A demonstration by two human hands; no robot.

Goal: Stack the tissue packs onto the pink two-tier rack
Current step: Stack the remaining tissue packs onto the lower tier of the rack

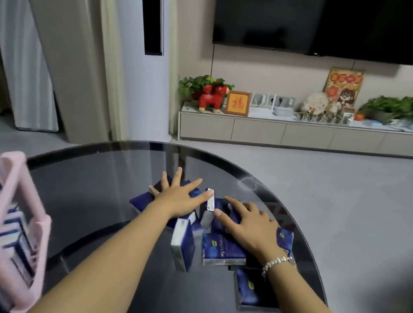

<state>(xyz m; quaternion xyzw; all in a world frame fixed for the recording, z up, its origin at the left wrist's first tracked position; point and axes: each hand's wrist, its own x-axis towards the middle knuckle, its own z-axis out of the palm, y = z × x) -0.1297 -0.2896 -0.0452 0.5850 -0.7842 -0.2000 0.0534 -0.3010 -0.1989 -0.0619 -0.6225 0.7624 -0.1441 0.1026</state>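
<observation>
We are at the picking-up step. Both our hands are down on the packs [224,249], a loose pile of blue tissue packs on the dark glass table [88,193].

Our left hand [177,198] lies flat on the far side of the pile. Its fingers are spread wide and straight, pressing on a pack but not holding one. Our right hand [248,226] rests on the packs just beside it. Its fingers bend a little over a pack, but we cannot tell if they have closed on it. One pack [207,208] stands up on its end between the two hands. Another pack [184,243] stands tilted at the near side of the pile, and one [251,290] lies flat closest to us.

The rack [22,196] is pink and stands at the left edge of the table, well apart from the pile. It looks blurry. Both its tiers already hold many packs, so we think much of the job is done.

Next we think we need to close our fingers around a pack or two, lift them, and carry them left to the rack. The pile is messy, so we should grab gently or packs may slide off the smooth glass.
</observation>
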